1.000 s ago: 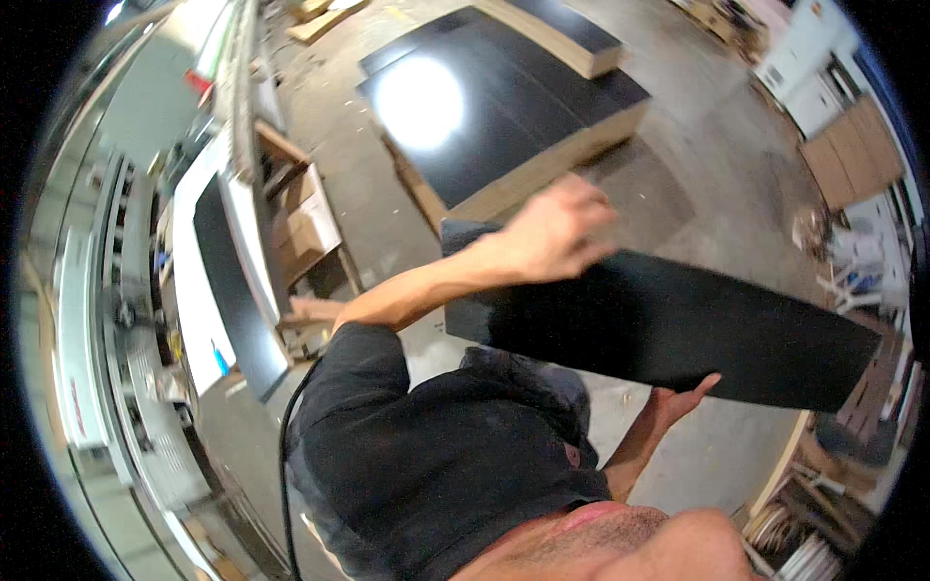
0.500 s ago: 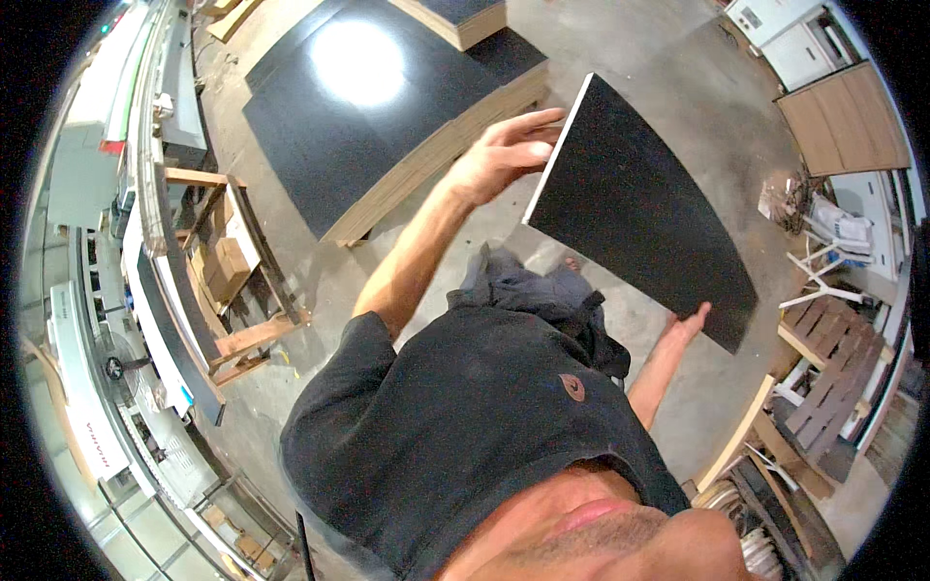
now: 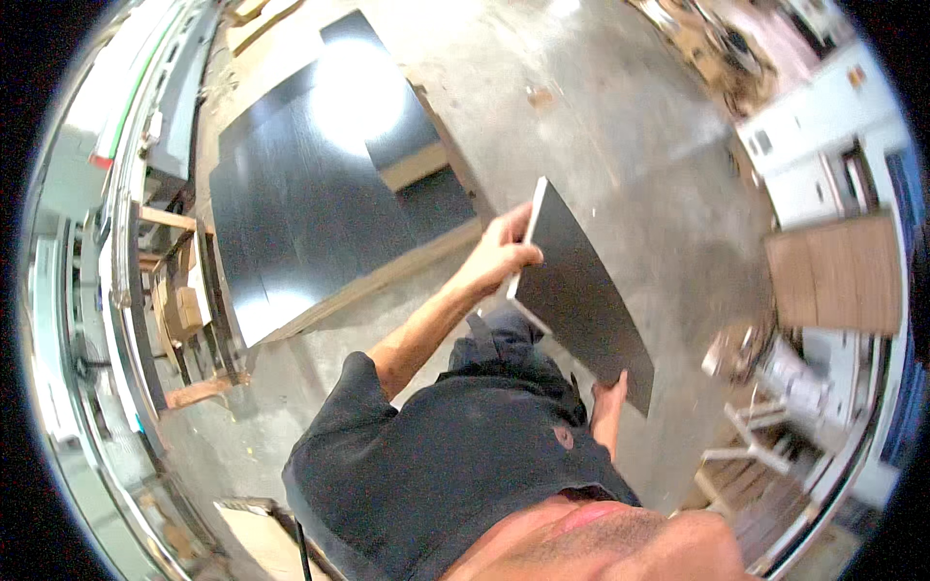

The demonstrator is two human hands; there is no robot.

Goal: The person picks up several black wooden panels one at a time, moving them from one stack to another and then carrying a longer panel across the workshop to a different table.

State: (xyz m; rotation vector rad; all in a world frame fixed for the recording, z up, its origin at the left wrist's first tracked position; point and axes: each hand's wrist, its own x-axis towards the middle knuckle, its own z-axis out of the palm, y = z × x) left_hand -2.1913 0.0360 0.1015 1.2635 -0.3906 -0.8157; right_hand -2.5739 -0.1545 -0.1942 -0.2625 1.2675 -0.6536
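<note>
A black panel (image 3: 581,302) with a pale edge is held tilted in front of my body, clear of the floor. My left hand (image 3: 500,254) grips its pale left edge, the thumb in front and some fingers hidden behind the board. Lower down, my right hand (image 3: 608,395) holds the panel near its bottom right corner, its fingers partly hidden. Beyond my left hand lies a low stack of large black-faced boards (image 3: 300,194) with light wooden edges.
On the left stand a wooden frame (image 3: 199,392) with a cardboard box (image 3: 182,312) and long machinery. To the right are a brown panel (image 3: 833,271), white cabinets (image 3: 804,126), a white metal frame (image 3: 756,436) and wooden slats. Concrete floor (image 3: 668,242) lies between.
The panel has turned more edge-on and shifted left and down in view. My left hand's thumb has closed onto its edge. The surroundings have swung as my view turned.
</note>
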